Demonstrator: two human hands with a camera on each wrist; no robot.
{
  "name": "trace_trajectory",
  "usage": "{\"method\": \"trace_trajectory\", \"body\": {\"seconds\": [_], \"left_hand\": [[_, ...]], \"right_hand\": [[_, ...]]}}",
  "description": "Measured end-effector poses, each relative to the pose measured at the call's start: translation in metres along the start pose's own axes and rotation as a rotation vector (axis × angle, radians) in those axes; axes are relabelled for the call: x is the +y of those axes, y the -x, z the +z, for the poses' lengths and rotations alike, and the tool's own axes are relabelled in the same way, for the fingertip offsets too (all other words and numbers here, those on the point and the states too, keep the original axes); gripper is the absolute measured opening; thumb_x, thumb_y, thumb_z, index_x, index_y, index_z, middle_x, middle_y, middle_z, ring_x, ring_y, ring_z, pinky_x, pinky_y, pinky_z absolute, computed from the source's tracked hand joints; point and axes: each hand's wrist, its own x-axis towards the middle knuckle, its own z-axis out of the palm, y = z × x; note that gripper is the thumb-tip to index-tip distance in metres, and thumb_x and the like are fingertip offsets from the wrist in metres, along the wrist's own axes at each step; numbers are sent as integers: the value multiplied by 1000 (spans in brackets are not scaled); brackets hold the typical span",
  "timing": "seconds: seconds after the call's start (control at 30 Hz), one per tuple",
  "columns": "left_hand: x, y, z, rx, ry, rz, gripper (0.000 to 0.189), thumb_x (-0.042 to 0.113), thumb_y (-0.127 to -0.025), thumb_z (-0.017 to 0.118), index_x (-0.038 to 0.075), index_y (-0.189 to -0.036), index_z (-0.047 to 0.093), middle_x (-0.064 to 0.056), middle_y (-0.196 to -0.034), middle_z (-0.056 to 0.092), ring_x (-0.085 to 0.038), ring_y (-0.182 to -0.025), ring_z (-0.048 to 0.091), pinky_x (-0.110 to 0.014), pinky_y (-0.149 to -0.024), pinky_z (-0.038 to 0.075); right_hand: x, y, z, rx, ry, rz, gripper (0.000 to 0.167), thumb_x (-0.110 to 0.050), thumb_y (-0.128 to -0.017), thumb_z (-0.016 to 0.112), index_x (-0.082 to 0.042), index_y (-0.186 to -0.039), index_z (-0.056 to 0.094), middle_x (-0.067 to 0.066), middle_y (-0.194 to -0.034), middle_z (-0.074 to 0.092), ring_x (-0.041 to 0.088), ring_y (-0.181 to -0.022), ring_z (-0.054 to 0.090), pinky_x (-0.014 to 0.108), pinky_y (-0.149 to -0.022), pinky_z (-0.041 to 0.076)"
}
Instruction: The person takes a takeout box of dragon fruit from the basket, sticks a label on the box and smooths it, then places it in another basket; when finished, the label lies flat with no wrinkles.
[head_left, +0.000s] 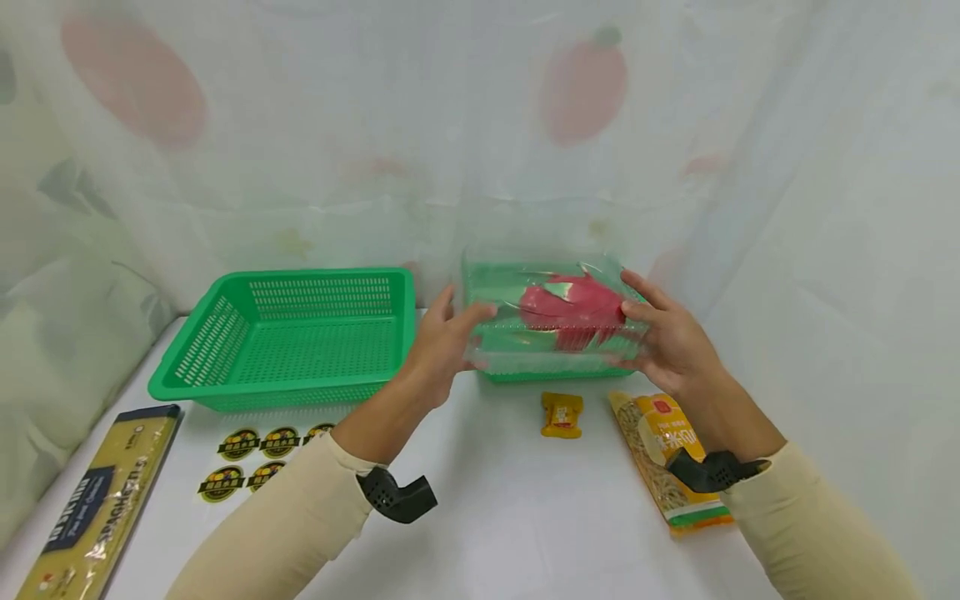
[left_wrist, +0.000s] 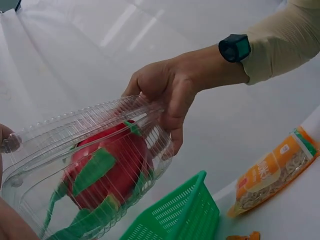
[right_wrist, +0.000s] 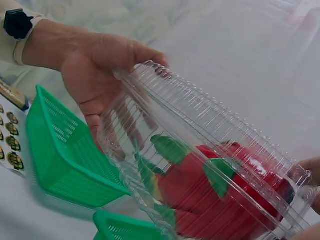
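Note:
Between both hands is a clear plastic clamshell box (head_left: 498, 287) with a red dragon fruit (left_wrist: 112, 165) with green scales inside it. My left hand (head_left: 442, 337) grips the box's left end, thumb over the top. At the other end my right hand (head_left: 671, 337) grips it with the thumb on top and fingers below. The box is held up over a green basket (head_left: 555, 377), which shows through the plastic in the head view. In the right wrist view, the left hand's fingers (right_wrist: 95, 127) wrap the ribbed side.
Another green basket (head_left: 318, 350) stands at left. A sheet of round black-and-gold stickers (head_left: 240, 444) and a long yellow packet (head_left: 101, 508) lie in front of it. At right are a small yellow wrapped piece (head_left: 562, 415) and an orange bag (head_left: 667, 458). White curtains (head_left: 375, 125) hang behind.

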Motion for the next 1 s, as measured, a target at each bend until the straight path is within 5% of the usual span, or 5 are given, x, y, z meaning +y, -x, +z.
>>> {"method": "trace_trajectory", "body": {"seconds": [0.13, 0.33, 0.53, 0.67, 1.0], "left_hand": [[-2, 7, -7, 7, -16, 0, 88, 29, -87, 66, 24, -156, 13, -5, -149, 29, -35, -123, 45, -46, -87, 50], [-4, 20, -18, -8, -19, 10, 85, 24, -89, 63, 23, -156, 12, -5, -149, 29, -34, -120, 45, -48, -88, 48], [-7, 34, -29, -30, -4, 34, 82, 19, -90, 61, 23, -156, 13, -3, -149, 28, -30, -119, 47, -49, -90, 48], [-10, 42, -35, -35, -1, 34, 82, 18, -90, 61, 23, -156, 12, -5, -148, 26, -30, -119, 48, -51, -92, 46], [-19, 59, -45, -13, -25, 35, 86, 17, -88, 64, 19, -156, 11, -8, -151, 21, -31, -124, 42, -49, -93, 46]], "right_hand": [[5, 6, 6, 5, 42, -27, 61, -18, -99, 57, -25, -153, 29, 3, -134, 39, 19, -100, 58, 70, -99, 19], [13, 14, 13, 1, 117, -59, 59, -18, -101, 54, -23, -153, 29, 7, -152, 15, 29, -130, 33, 71, -93, 32], [20, 22, 17, -40, 118, -75, 59, -16, -100, 55, -22, -153, 30, 10, -154, 11, 30, -129, 31, 47, -87, 49], [26, 28, 18, -66, 137, -103, 58, -13, -100, 54, -19, -153, 30, 9, -157, 3, 31, -132, 28, 40, -88, 50], [44, 34, 21, -52, 160, -142, 54, -11, -99, 54, -21, -150, 37, 10, -150, 18, 29, -124, 39, 35, -86, 51]]}}
